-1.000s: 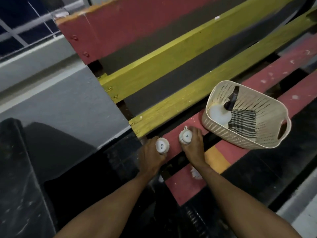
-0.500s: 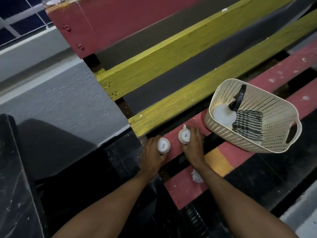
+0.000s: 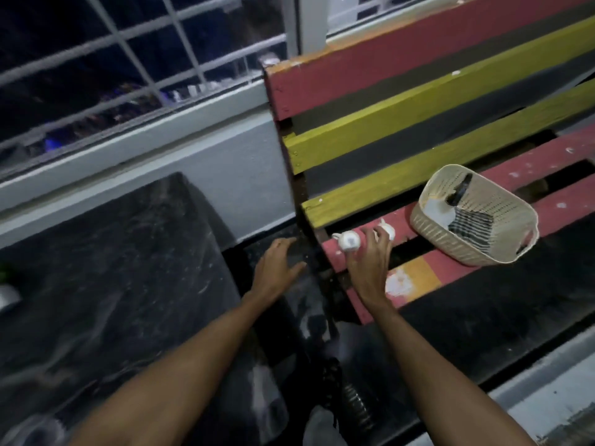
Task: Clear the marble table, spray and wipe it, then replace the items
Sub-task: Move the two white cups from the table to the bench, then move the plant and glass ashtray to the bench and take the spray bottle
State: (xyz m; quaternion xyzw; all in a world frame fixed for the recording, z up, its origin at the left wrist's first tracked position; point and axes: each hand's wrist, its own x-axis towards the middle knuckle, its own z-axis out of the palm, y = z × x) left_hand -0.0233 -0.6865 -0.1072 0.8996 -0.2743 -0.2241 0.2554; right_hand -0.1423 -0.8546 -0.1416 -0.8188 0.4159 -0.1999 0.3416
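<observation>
Two small white round-topped containers stand on a red slat of the painted bench: one at the slat's left end (image 3: 348, 241), the other (image 3: 388, 232) just to its right. My right hand (image 3: 370, 262) hovers right in front of them with fingers spread; its fingertips are beside the containers and grip neither. My left hand (image 3: 277, 268) is open, palm down, over the dark gap between the bench and the black marble table (image 3: 103, 268). The tabletop fills the left of the view.
A cream perforated basket (image 3: 512, 249) sits on the bench to the right, holding a striped cloth, a white item and a black handle. A grey ledge and window grille (image 3: 145, 53) run behind. A green and a silver object show at the table's far left edge (image 3: 6, 294).
Both hands have let go of the white containers, which now stand on the bench. My left hand has drawn back to the left. The view has swung left, bringing the marble table in.
</observation>
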